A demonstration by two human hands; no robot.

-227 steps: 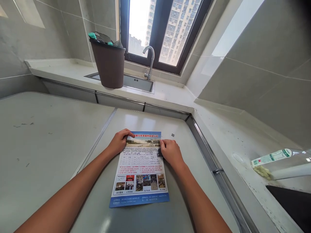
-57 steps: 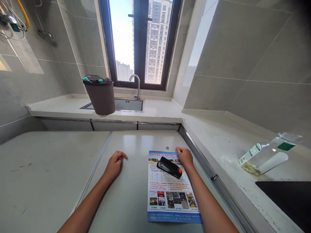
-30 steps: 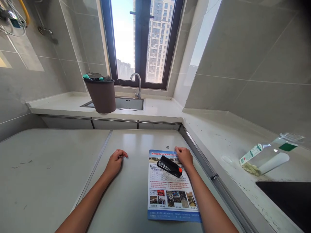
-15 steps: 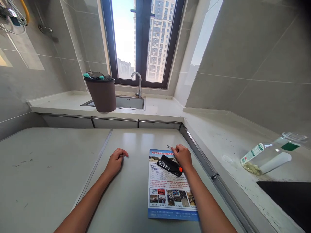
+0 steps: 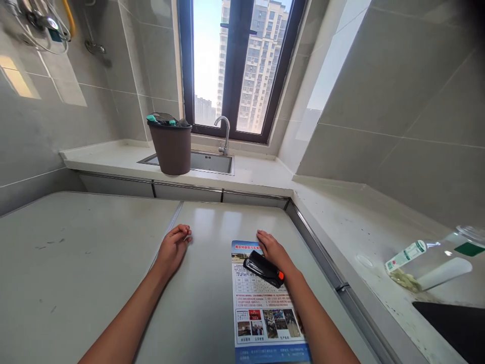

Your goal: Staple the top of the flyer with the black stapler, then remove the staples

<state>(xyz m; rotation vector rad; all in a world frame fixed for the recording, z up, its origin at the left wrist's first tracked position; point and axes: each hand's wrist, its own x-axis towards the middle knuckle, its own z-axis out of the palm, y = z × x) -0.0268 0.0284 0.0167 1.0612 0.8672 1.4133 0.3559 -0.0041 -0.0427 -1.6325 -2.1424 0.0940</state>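
Observation:
A black stapler [image 5: 264, 269] with an orange-red end lies across the upper part of a printed leaflet [image 5: 246, 283] on the table. My right hand [image 5: 273, 250] rests low at the leaflet's upper right edge, right beside the stapler, its fingers stretched forward over the table. What lies under those fingers is hidden. To the left, apart from the leaflet, my left hand [image 5: 174, 250] is held near the table's seam with the fingers curled together. Whether anything small is between them cannot be made out.
Past the pale table [image 5: 204, 283] runs a white counter [image 5: 257, 174] with a sink [image 5: 212, 162] and faucet [image 5: 226, 134]. A brown bin [image 5: 172, 149] stands at the sink. On the right counter is a clear jar [image 5: 432, 263], near a dark panel [image 5: 454, 323].
The view has shifted. My right hand has gone from bent fingers to flatter ones, and the small metallic staple strip near its fingertips no longer shows. My left hand has drawn left, fingers curling in.

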